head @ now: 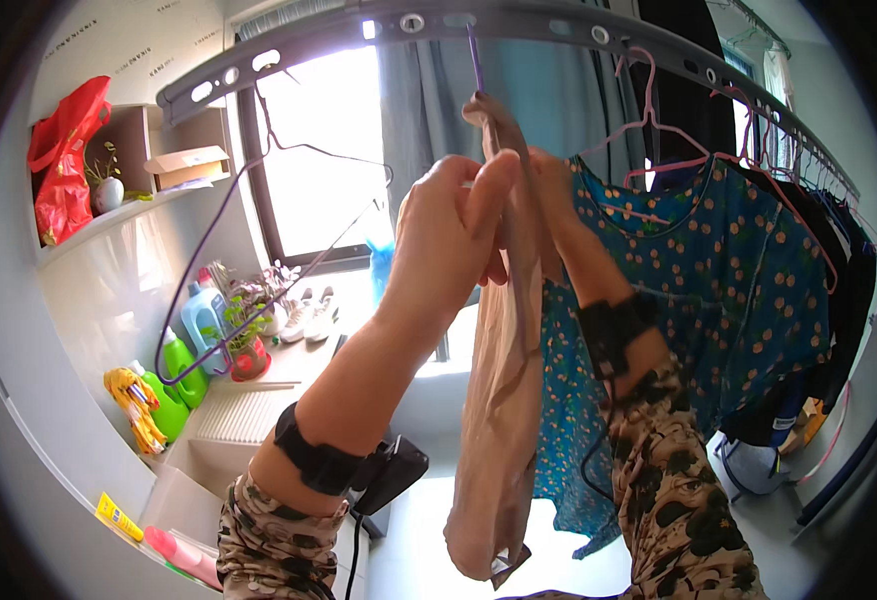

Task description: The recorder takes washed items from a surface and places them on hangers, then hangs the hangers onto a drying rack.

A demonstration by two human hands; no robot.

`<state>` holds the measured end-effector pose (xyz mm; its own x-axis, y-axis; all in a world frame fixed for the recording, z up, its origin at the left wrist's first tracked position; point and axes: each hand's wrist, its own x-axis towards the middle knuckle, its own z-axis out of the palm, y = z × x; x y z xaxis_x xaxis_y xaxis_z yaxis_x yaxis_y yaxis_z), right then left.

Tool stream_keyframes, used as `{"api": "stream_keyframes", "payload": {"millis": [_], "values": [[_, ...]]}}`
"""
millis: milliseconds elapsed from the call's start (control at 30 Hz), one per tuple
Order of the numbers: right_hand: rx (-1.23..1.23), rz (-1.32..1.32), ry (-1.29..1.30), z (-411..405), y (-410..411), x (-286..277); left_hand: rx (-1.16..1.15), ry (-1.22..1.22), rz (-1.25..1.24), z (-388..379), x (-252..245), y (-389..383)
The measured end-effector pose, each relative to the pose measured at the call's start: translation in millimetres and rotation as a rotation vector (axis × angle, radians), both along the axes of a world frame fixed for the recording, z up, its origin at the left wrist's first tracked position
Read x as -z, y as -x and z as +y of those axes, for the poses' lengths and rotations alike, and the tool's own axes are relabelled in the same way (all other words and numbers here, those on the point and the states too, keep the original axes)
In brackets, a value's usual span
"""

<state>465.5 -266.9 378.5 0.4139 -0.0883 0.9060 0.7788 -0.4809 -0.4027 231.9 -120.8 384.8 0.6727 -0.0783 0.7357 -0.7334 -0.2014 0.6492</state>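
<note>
A thin beige garment (495,420) hangs in long folds from a purple hanger (476,60), whose upper part shows above the cloth. The rest of that hanger is covered. My left hand (446,225) pinches the garment's upper part from the left, thumb and fingers curled at its edge. On the other side, my right hand (553,184) grips the cloth, with its fingertips hidden behind it. Just right of the beige garment, a teal blouse with a small floral print (693,277) hangs on a pink hanger (649,112).
Overhead runs a grey perforated rail (513,26), with a bare purple wire hanger (221,345) at its left. Detergent bottles (202,315), a potted plant (247,352) and white shoes (309,313) stand on the counter by the window. Dark clothes (847,285) hang at far right.
</note>
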Motion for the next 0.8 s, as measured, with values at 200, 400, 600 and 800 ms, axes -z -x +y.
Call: {"api": "stream_keyframes", "payload": {"millis": [200, 400, 600, 800], "values": [[-0.532, 0.073, -0.375, -25, 116, 16, -0.073, -0.16, -0.273, -2, 80, 11], [-0.397, -0.137, -0.031, -19, 173, -21, 0.03, -0.114, 0.046, -15, 160, 4], [-0.362, 0.044, 0.01, -12, 157, -51, -0.23, -0.37, -0.018, -28, 191, 15], [0.038, -0.162, 0.203, 3, 150, -75, -0.283, -0.247, -0.026, -33, 198, -7]]}}
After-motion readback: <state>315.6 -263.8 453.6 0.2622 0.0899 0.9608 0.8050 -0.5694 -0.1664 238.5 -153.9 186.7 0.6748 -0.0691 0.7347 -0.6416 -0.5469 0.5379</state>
